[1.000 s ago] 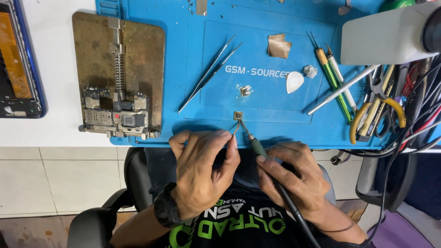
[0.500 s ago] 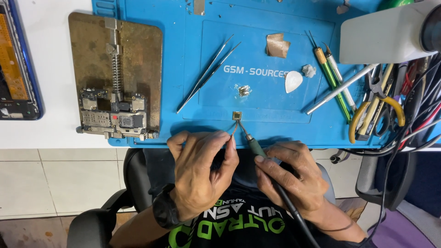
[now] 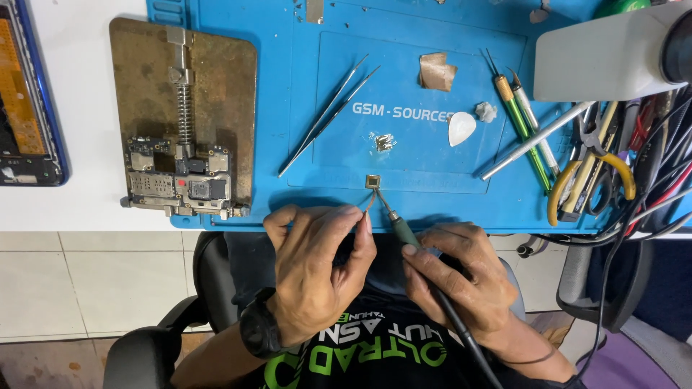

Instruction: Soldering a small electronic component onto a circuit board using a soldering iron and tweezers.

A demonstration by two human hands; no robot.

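My left hand [image 3: 317, 270] pinches thin tweezers [image 3: 367, 207], my right hand [image 3: 461, 277] grips soldering iron [image 3: 404, 232]; both tips meet small square chip [image 3: 373, 181] near blue mat [image 3: 404, 151] front edge. Chip detail prob too tiny to read.

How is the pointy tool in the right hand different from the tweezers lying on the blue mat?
The soldering iron is held in the right hand, tip at the small chip; the tweezers lie untouched. The iron has a green grip and a cord; the tweezers are bare metal. Both are thin and pointed.
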